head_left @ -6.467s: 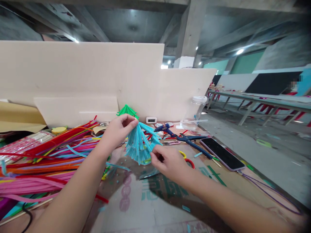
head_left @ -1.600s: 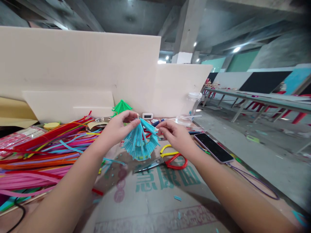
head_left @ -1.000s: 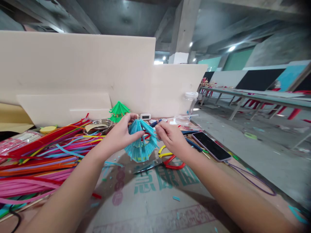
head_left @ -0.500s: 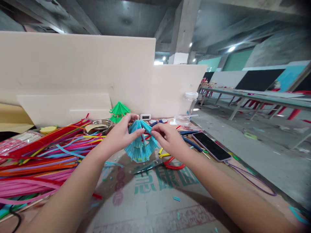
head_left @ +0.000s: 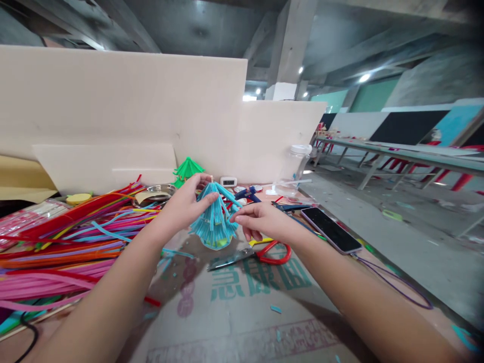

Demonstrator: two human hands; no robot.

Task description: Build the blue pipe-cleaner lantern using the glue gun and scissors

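Bowl (head_left: 166,190) with tan piece (head_left: 152,197), left of blue cone (head_left: 214,225) in left hand (head_left: 191,200)

One left hand (head_left: 191,201), thumb and fingers closed on the top of a tiered light-blue model (head_left: 215,227), which stands upright. One right hand (head_left: 260,219), fingers bent, tips at the model's right side; I cannot tell whether they grip a strip. One pair of scissors (head_left: 249,251), red and yellow handles, just below the right hand. One phone (head_left: 331,231), dark screen, right of the right hand. One lidded clear jar (head_left: 297,169), beyond the right hand. One dark-blue glue gun (head_left: 249,194), just beyond the right hand. One green model (head_left: 188,169), behind the left hand. Assorted coloured strips (head_left: 49,287), heaped left of the left hand. I list printed cardboard (head_left: 227,327) beneath both hands.
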